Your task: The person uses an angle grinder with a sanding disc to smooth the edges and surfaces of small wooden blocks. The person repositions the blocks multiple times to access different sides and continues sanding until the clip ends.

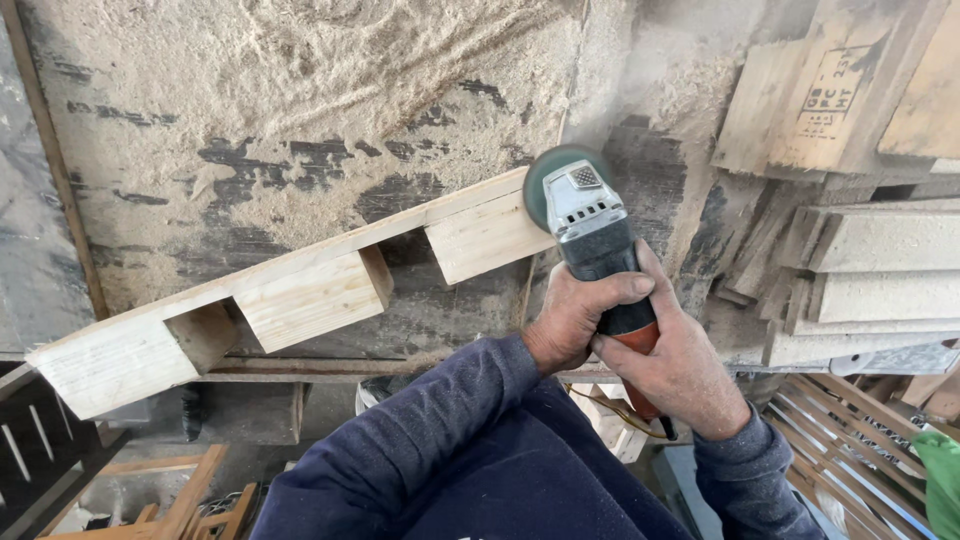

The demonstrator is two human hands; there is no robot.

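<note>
Grinder (596, 240) in both hands, grey head, black body, orange rear grip; disc (550, 180) at 12 o'clock of the hands, touching the right end of the pallet stringer (300, 270).

Left hand (572, 318): fingers clenched round the black body, thumb over the top. Right hand (680, 365): wrapped round the orange grip behind it, fingers closed on the tool.

Stringer: pale plank on edge with three blocks (315, 297) under it, running from 8 o'clock of the frame up to centre, resting on the dust-covered bench (300, 100). Fine dust hangs at 12 o'clock of the disc, so the disc looks to be turning.

Judgement on doing the sanding well: keep both grips firm, hold the disc at a shallow angle to the end grain, light pressure, sweep across the end block rather than dwell, or it may gouge. Stringer appears unclamped; it could shift under side load.

Containers: none seen. Loose boards (870, 270) stacked at 3 o'clock; slatted frame (840, 440) at 5 o'clock, nothing visible in it.
</note>
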